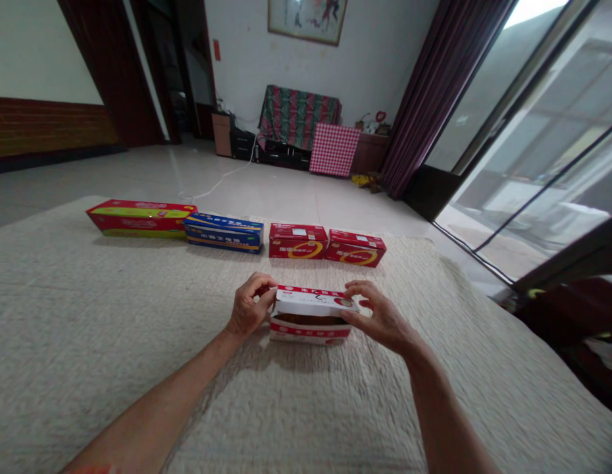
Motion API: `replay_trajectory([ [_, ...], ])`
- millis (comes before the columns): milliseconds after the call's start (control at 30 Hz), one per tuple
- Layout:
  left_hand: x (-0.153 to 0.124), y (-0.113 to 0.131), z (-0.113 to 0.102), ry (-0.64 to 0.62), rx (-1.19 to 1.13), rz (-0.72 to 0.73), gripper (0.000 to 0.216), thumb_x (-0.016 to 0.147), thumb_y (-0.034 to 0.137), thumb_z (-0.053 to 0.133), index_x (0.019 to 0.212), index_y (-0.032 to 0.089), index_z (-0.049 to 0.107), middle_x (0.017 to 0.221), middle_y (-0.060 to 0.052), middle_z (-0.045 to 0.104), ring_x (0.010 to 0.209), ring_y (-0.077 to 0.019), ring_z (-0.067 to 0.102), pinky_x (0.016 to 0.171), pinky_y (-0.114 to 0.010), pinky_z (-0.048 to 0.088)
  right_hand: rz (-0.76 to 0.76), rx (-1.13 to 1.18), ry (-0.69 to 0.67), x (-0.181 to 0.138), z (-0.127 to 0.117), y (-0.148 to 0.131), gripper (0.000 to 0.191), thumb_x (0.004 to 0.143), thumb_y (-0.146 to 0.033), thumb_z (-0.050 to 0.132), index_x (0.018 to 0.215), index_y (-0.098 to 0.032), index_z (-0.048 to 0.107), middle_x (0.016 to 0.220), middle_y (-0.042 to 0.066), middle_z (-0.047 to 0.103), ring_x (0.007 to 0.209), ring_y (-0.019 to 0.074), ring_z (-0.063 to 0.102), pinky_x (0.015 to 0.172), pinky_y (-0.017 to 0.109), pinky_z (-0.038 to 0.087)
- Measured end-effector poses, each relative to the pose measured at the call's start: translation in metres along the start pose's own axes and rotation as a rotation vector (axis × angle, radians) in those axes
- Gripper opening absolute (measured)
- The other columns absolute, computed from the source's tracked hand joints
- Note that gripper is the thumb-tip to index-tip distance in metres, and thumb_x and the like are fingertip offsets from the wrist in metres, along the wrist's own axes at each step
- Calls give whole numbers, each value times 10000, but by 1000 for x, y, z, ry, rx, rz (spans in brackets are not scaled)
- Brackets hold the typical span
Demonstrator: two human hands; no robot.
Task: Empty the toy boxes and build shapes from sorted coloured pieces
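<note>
A red-and-white cardboard box [310,333] lies lengthwise across the cream quilted cover in front of me. Its white lid flap [310,302] is partly raised, and a dark gap shows along the front; the contents cannot be made out. At the left end my left hand [251,304] is closed, thumb and fingers pinching the edge of the box. My right hand [380,315] grips the right end of the lid, thumb at its front edge and fingers over the top.
Beyond the box stand a red-and-green box [143,219], a blue box [224,232] and two red boxes [298,242] in a row on the quilted cover [113,342]. Further off are a tiled floor, a cloth-draped cabinet [300,115] and a glass door [547,145] at right.
</note>
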State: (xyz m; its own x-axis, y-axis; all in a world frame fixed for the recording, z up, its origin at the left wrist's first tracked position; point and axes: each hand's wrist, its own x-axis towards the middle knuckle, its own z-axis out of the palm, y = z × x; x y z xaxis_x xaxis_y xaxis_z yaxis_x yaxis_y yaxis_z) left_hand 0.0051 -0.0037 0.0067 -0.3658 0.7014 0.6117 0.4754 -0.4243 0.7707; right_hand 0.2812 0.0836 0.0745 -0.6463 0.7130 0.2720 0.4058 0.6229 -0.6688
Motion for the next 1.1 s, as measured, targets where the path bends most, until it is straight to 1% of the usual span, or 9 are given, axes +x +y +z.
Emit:
replay_trajectory([
  [67, 3, 5, -6, 40, -11, 17, 114, 857, 235, 545, 830, 184, 644, 839, -21, 616, 786, -146, 596, 696, -264, 481, -19, -27, -8, 0, 1, 2, 257, 816, -408, 673, 999, -240, 605, 1192, 81, 586, 1115, 246, 578, 835, 409, 551],
  [133, 5, 11, -10, 45, -6, 66, 146, 873, 245, 523, 855, 189, 657, 870, -28, 620, 812, -153, 597, 715, -275, 486, -28, -37, -20, 0, 2, 2, 239, 829, -391, 664, 1008, -242, 610, 1177, 75, 598, 1095, 234, 585, 826, 393, 550],
  [233, 5, 20, -12, -51, 40, 167, 163, 866, 274, 539, 869, 190, 679, 911, -47, 619, 826, -164, 603, 724, -294, 497, -22, -40, -26, -1, 1, 2, 222, 833, -383, 663, 1003, -248, 615, 1172, 70, 609, 1080, 226, 592, 822, 377, 548],
  [333, 3, 25, -9, -107, 82, 195, 172, 851, 294, 546, 826, 194, 683, 884, -56, 613, 824, -175, 607, 742, -319, 510, -19, -48, -31, -1, 0, 0, 206, 819, -366, 671, 978, -245, 620, 1154, 72, 620, 1050, 227, 600, 802, 375, 549],
  [467, 0, 25, -5, -109, 101, 189, 183, 853, 289, 526, 812, 196, 678, 898, -64, 616, 859, -186, 607, 775, -338, 516, -24, -60, -32, -1, -1, -3, 190, 799, -322, 677, 959, -241, 618, 1134, 68, 625, 1019, 223, 606, 783, 368, 544],
  [600, -2, 21, -6, -141, 78, 224, 199, 879, 269, 497, 839, 186, 673, 923, -70, 610, 878, -186, 604, 790, -339, 509, -38, -56, -50, -2, -2, -5, 190, 792, -306, 682, 957, -237, 616, 1113, 64, 623, 1002, 216, 608, 769, 355, 541],
  [800, -3, 17, -7, -187, 145, 295, 177, 837, 290, 587, 955, 181, 661, 992, -87, 609, 940, -203, 597, 818, -348, 517, -44, -50, -48, -2, -1, -3, 179, 823, -316, 656, 975, -237, 606, 1124, 66, 616, 1011, 213, 605, 777, 363, 545],
  [967, -3, 16, -6, -183, 200, 306, 186, 876, 301, 521, 942, 194, 657, 972, -86, 619, 950, -205, 609, 846, -360, 519, -44, -63, -41, -1, 0, -1, 172, 819, -300, 650, 975, -240, 608, 1122, 70, 619, 1004, 217, 605, 763, 365, 550],
  [1100, -4, 16, -6, -202, 211, 334, 167, 840, 273, 540, 928, 193, 658, 981, -88, 617, 961, -212, 604, 856, -362, 520, -48, -69, -55, -1, -1, -4, 191, 815, -328, 668, 983, -246, 626, 1102, 65, 628, 975, 211, 609, 761, 360, 544],
])
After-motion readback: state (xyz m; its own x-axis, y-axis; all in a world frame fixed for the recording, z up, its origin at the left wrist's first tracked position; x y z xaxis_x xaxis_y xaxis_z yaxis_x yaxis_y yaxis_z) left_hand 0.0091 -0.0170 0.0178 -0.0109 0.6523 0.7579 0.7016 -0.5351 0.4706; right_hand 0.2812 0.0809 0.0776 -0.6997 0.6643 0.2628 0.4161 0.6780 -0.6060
